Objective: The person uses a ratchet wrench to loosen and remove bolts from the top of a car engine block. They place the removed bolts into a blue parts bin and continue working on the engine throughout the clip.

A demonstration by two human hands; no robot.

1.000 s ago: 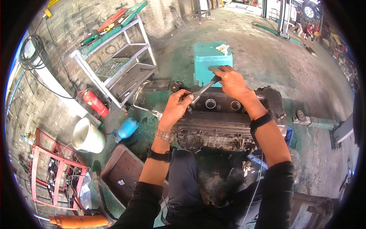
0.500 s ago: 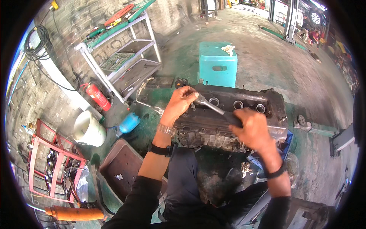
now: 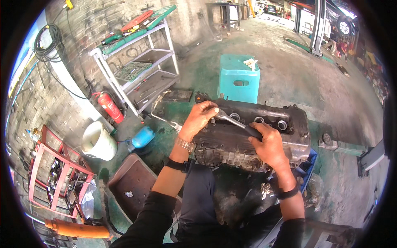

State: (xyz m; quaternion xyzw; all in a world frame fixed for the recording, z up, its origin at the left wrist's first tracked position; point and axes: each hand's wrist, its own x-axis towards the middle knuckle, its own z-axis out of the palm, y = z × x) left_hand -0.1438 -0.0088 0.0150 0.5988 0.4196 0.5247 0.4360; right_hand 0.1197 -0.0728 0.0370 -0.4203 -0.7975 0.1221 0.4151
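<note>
A dark, greasy engine cylinder head cover lies in front of me, with several round openings along its top. My left hand presses on the head of a metal ratchet wrench at the cover's left end. My right hand is closed around the wrench's black handle, near the middle of the cover. The wrench lies slanted across the top, its head to the left and its handle toward me. A watch and a dark band sit on my left wrist.
A teal plastic stool stands behind the engine. To the left are a white shelf rack with tools, a red fire extinguisher, a white bucket, a blue canister and a red frame. A brown tray lies near my left leg.
My right hand swung the wrench handle from far above the cover down toward me, and it now grips it lower. My left hand stayed on the wrench head.
</note>
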